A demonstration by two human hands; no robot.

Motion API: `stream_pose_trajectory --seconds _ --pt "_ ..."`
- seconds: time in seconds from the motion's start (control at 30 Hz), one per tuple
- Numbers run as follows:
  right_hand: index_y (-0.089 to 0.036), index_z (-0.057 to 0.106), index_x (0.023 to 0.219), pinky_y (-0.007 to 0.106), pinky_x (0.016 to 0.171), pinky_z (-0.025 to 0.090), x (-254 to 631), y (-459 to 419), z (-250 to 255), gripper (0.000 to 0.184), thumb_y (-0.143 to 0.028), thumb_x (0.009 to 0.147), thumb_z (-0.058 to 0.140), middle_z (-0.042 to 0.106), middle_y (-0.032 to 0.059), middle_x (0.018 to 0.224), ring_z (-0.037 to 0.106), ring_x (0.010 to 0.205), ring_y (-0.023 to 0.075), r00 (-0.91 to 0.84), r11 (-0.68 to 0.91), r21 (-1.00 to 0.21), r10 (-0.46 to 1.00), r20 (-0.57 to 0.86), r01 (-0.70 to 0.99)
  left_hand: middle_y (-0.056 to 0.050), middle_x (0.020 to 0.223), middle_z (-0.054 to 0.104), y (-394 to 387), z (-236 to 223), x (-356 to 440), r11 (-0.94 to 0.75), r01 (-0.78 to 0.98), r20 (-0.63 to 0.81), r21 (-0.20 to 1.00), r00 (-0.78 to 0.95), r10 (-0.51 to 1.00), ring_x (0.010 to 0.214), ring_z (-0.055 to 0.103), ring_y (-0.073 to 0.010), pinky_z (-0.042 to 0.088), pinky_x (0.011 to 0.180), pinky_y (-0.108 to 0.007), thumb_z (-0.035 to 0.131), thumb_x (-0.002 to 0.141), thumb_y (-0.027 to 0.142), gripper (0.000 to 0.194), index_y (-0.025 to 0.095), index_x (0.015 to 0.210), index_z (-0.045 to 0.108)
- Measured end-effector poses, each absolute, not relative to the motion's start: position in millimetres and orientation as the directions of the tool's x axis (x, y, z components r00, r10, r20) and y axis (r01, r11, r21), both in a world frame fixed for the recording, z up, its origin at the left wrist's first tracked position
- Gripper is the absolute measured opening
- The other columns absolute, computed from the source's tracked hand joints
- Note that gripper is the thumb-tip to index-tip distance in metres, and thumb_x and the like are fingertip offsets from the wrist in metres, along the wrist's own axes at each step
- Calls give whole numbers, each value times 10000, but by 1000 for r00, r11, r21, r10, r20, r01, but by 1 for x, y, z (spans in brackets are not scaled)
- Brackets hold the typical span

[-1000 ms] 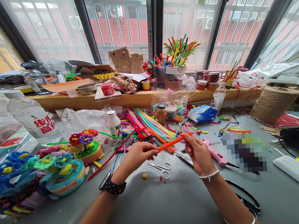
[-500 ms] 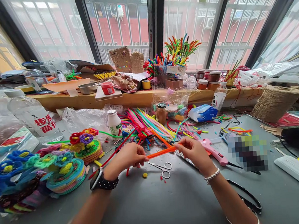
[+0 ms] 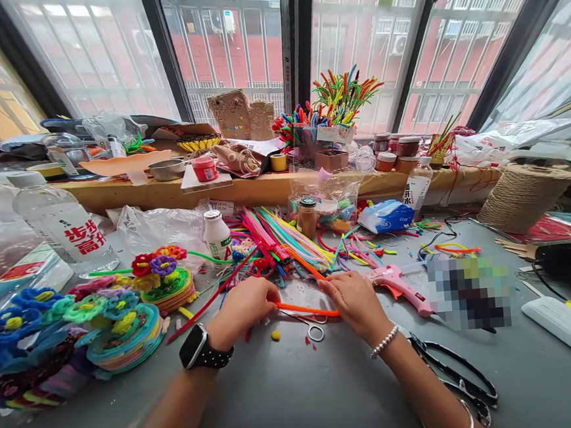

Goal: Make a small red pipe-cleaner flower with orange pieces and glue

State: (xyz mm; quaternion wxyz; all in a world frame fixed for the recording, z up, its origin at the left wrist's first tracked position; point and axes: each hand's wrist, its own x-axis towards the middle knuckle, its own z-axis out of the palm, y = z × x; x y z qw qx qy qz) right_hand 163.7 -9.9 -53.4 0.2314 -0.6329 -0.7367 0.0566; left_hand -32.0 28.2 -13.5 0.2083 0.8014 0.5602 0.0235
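Observation:
An orange pipe cleaner (image 3: 305,309) stretches low over the desk between my two hands. My left hand (image 3: 246,311), wearing a black watch, is closed with its fingertips pinching the left end. My right hand (image 3: 354,303), palm down with fingers bent together, closes over the other end, which disappears beneath it. Small silver scissors (image 3: 316,332) lie just under the strip, partly covered by it. Beyond my right fingertips more orange pipe cleaners (image 3: 310,269) run into a multicoloured bundle of pipe cleaners (image 3: 287,235).
A pink glue gun (image 3: 400,284) lies right of my right hand, with large black-handled scissors (image 3: 458,368) nearer me. Fuzzy flower pieces (image 3: 120,319) stand at left. A small white bottle (image 3: 217,236), a brown jar (image 3: 307,217) and a twine spool (image 3: 526,198) stand behind.
Both hands have lowered toward the desk and turned more palm down. The orange strip has dropped over the small scissors. More of the black-handled scissors shows.

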Motion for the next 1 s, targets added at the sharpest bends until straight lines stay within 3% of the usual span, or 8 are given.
stream_pose_trajectory --seconds 0.13,0.37,0.5,0.67,0.8,0.9,1.0 --pt "-236 657 843 361 749 325 159 -12 -55 402 -431 847 305 607 43 949 457 898 226 -104 180 -311 964 246 933 7 573 651 29 -16 -32 -309 879 -152 362 383 911 547 571 -145 342 502 -205 473 602 192 186 226 652 649" --pt "-168 646 877 363 761 353 156 -13 -57 381 -449 802 400 591 90 903 454 893 236 -115 234 -342 935 336 910 -23 808 668 31 -20 -32 -363 843 -74 397 424 903 754 583 -187 386 626 -221 543 619 308 188 215 743 649" --pt "-155 639 887 369 773 367 157 -16 -49 324 -402 792 452 589 99 886 470 883 231 -75 301 -475 896 438 827 -54 819 658 28 -17 -25 -378 762 33 525 427 904 742 582 -205 402 649 -258 523 643 453 333 176 795 631" --pt "-196 634 867 310 788 393 153 -26 -34 201 -307 793 483 596 57 885 499 896 178 -172 471 -712 875 453 521 -29 749 620 23 -13 -16 -241 463 18 853 435 900 461 511 -100 403 476 -222 434 704 497 412 155 896 559" --pt "-198 630 813 287 746 410 148 -29 -31 150 -290 766 521 614 33 842 528 843 160 -247 470 -798 881 402 377 12 520 521 23 -14 -16 -196 361 49 912 379 924 422 428 -77 346 421 -194 463 698 475 370 122 700 572" --pt "-176 593 778 267 662 426 147 -27 -34 134 -294 749 537 615 28 785 548 747 146 -213 401 -855 914 346 330 -4 546 547 22 -14 -16 -174 303 44 937 392 919 444 440 -78 360 438 -198 489 685 459 357 116 669 586" --pt "-169 537 864 258 613 448 148 -24 -37 188 -298 728 554 596 14 722 560 673 137 -130 305 -919 951 280 251 -2 537 550 20 -12 -15 -147 273 24 951 408 913 452 453 -80 370 448 -198 505 674 453 348 119 653 601"
